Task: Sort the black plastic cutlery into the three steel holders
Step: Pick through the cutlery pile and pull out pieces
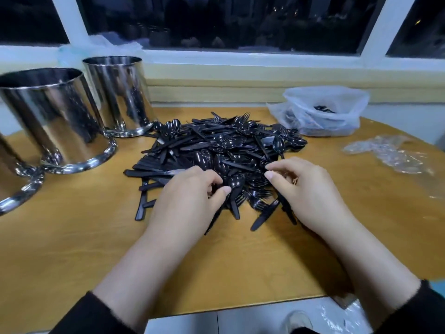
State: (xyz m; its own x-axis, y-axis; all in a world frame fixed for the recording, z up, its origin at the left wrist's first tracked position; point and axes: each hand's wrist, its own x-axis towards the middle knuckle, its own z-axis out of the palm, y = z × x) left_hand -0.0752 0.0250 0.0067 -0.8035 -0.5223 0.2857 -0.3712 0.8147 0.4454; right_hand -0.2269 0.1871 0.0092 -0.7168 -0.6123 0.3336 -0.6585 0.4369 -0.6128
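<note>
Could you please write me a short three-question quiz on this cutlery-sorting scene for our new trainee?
1. True or false: the steel holders stand on the right of the table.
2. Which of these holds a few black pieces at the far right? A) clear plastic bag B) cardboard box C) drawer
3. Fill in: both hands work at the near edge of the ___ of black cutlery.

Key
1. False: they stand at the left.
2. A.
3. Pile; the left hand and the right hand both curl their fingers into it.
</note>
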